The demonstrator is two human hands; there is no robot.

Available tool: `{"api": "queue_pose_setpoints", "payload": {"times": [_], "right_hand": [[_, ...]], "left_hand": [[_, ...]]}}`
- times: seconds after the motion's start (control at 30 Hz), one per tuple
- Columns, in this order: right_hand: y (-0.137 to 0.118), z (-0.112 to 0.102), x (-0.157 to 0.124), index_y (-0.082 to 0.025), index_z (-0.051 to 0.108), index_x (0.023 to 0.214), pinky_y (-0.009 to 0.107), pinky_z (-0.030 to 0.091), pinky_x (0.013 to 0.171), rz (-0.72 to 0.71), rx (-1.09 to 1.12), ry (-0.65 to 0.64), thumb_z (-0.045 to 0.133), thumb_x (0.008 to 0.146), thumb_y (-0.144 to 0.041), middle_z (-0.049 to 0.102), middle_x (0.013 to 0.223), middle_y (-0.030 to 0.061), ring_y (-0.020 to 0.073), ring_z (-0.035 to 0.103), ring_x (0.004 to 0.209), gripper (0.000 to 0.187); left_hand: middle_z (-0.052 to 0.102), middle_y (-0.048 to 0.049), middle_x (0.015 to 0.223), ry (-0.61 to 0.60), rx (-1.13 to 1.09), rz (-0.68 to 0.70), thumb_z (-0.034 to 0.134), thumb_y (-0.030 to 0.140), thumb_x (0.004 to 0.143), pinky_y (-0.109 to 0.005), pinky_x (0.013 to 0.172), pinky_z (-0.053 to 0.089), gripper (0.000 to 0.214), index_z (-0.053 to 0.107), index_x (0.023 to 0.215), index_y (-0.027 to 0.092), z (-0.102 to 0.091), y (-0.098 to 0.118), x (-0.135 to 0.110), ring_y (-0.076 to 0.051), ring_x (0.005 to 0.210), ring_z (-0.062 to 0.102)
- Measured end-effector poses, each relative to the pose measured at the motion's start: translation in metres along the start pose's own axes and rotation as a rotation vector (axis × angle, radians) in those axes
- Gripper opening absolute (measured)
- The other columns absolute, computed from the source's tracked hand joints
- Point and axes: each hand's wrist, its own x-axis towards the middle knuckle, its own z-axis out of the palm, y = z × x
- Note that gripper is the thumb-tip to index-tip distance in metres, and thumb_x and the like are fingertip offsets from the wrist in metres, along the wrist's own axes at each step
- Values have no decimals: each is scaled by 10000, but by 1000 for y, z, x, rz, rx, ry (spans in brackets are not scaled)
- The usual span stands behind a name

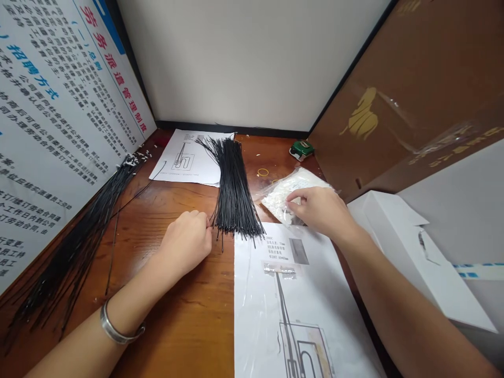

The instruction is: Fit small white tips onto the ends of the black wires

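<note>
A bundle of thin black wires (233,184) lies fanned on the wooden table (185,315) in the middle. My left hand (188,241) rests curled just left of the bundle's near end, fingertips pinched at the wire tips. My right hand (321,210) reaches into a clear plastic bag of small white parts (289,191) to the right of the bundle, fingers pinched together inside the bag's mouth. What they pinch is too small to make out.
A second heap of black wires (79,241) lies along the printed board (47,115) at the left. Diagram sheets lie at the back (185,160) and in front (291,304). A green tape measure (302,149), a yellow rubber band (262,172) and a white sheet (425,262) sit at the right.
</note>
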Motion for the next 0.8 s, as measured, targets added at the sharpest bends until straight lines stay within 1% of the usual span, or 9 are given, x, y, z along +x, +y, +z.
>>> {"api": "queue_pose_setpoints", "payload": {"times": [0.1, 0.17, 0.27, 0.4, 0.5, 0.57, 0.67, 0.73, 0.8], "right_hand": [[1, -2, 0, -224, 741, 797, 281, 379, 544, 5, 30, 27, 541, 743, -269, 613, 556, 12, 201, 572, 628, 212], [2, -4, 0, -226, 729, 774, 283, 379, 544, 1, 42, 24, 553, 743, -277, 616, 580, 8, 193, 556, 617, 186], [3, -8, -1, -225, 699, 739, 286, 370, 535, 7, 43, 37, 577, 740, -282, 615, 620, 7, 182, 529, 597, 135], [-2, -15, -5, -218, 665, 714, 300, 370, 563, -32, 55, 126, 586, 754, -257, 619, 696, 14, 166, 512, 592, 96], [-20, -20, -17, -205, 650, 733, 296, 373, 558, -117, 208, 133, 595, 771, -273, 629, 767, 27, 141, 502, 567, 95], [-38, -21, -29, -204, 656, 773, 271, 338, 474, -136, 443, -42, 597, 792, -344, 581, 633, 10, 121, 447, 479, 153], [-64, -14, -49, -210, 656, 864, 243, 326, 409, -121, 774, -478, 591, 809, -408, 558, 584, -5, 116, 444, 455, 216], [-77, -6, -59, -203, 656, 844, 225, 314, 394, -124, 903, -585, 597, 812, -360, 598, 650, 5, 94, 439, 453, 171], [-83, 2, -64, -193, 660, 820, 206, 279, 385, -104, 974, -593, 616, 803, -318, 621, 706, 8, 71, 418, 460, 133]], "left_hand": [[646, -115, 799, -8, -15, -8, 403, 174, 815, -359, 633, 412, 196, 583, 740, 154, -1, 0, 0, -269, 758, 602], [645, -82, 742, -17, -131, -31, 434, 187, 789, -344, 608, 400, 168, 576, 701, 171, -2, 0, -1, -247, 700, 594], [623, -28, 676, -64, -484, -64, 478, 211, 766, -294, 560, 398, 117, 565, 691, 187, -2, -2, -5, -187, 624, 566], [618, -4, 709, -310, -1046, -50, 513, 218, 762, -218, 428, 364, 70, 544, 714, 177, 3, -6, -10, -94, 475, 473], [648, -9, 752, -398, -1304, 6, 563, 225, 760, -187, 377, 324, 79, 556, 714, 161, 8, -5, -14, -47, 410, 404], [655, -15, 737, -441, -1402, 29, 601, 255, 761, -175, 357, 311, 119, 570, 715, 149, 11, -4, -16, -30, 382, 382], [659, -34, 721, -504, -1461, 43, 644, 311, 756, -171, 355, 338, 203, 560, 694, 137, 15, -2, -20, -29, 370, 420], [655, -39, 719, -532, -1462, 67, 662, 327, 747, -176, 368, 375, 237, 543, 676, 135, 19, -2, -22, -41, 387, 460], [632, -25, 688, -527, -1445, 90, 662, 322, 750, -180, 381, 400, 239, 538, 672, 134, 21, -3, -24, -47, 401, 470]]}}
